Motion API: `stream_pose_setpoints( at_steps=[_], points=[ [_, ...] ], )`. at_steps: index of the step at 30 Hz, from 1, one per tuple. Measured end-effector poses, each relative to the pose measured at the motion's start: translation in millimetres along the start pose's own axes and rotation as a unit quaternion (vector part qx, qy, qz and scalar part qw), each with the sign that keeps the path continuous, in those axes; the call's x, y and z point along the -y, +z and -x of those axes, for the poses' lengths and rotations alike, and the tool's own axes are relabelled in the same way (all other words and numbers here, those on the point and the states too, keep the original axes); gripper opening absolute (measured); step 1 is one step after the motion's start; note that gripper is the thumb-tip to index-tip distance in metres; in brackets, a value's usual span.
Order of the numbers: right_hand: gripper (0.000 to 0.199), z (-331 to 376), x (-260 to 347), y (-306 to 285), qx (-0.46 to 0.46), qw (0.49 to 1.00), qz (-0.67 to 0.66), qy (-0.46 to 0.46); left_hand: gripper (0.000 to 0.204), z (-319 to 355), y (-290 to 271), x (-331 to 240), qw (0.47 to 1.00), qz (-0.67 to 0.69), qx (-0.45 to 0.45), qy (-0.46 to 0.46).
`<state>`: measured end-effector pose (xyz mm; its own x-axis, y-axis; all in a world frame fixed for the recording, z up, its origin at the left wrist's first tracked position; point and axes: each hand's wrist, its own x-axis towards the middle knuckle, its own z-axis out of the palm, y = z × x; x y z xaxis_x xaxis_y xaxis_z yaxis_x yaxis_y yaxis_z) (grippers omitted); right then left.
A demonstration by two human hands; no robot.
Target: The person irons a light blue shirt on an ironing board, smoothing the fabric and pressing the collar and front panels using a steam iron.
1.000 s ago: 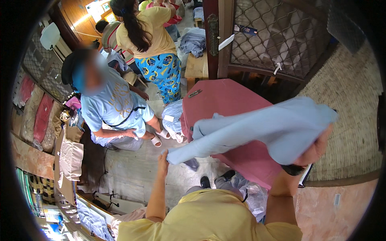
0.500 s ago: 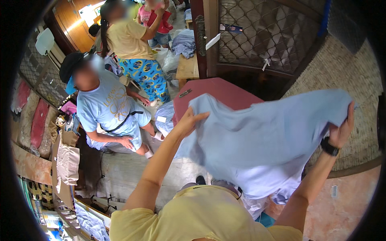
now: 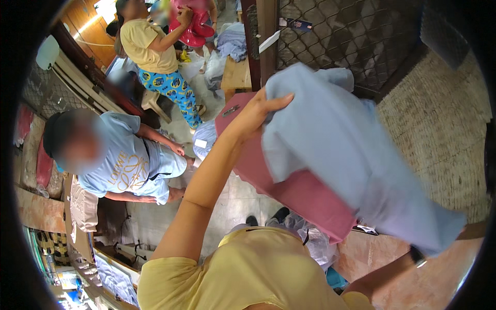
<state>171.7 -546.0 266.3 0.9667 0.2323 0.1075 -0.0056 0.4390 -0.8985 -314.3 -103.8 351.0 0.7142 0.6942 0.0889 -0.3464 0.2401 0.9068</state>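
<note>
A light blue cloth garment point(image 3: 330, 134) is stretched slantwise in the air over the maroon table point(image 3: 248, 155). My left hand point(image 3: 261, 111) grips its upper left edge, thumb on top and fingers behind the cloth. The garment's lower right end is drawn out to my right hand, whose fingers the cloth hides. Only my right forearm point(image 3: 385, 271) and the dark wristband point(image 3: 417, 256) show there. On the table's far left part lies a small metal tool point(image 3: 231, 110), perhaps thread snips.
A person in light blue point(image 3: 121, 155) is at the left; another in a yellow top point(image 3: 150, 46) stands farther back. Folded blue cloth point(image 3: 232, 41) lies on a wooden table point(image 3: 236, 75). A metal grille door point(image 3: 330, 46) is ahead. Clear plastic point(image 3: 315, 243) hangs near my legs.
The garment has swung from nearly level to a steep slant. My left hand rose slightly; my right hand dropped and went behind the cloth. More of the table shows. The person at left shifted.
</note>
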Motion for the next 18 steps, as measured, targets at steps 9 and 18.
stream_pose_setpoints(
  at_steps=[9, 18],
  points=[
    [0.057, 224.9, -218.4, -112.8, 0.046, 0.89, 0.024, 0.453, 0.043, 108.0, -165.8, 205.5, 0.963, -0.08, -0.103, -0.236],
    [0.052, 315.2, -266.2, -166.7, 0.038, 0.749, 0.333, 0.571, 0.025, 182.5, -201.7, 303.1, 0.931, -0.217, -0.248, -0.159]
  ],
)
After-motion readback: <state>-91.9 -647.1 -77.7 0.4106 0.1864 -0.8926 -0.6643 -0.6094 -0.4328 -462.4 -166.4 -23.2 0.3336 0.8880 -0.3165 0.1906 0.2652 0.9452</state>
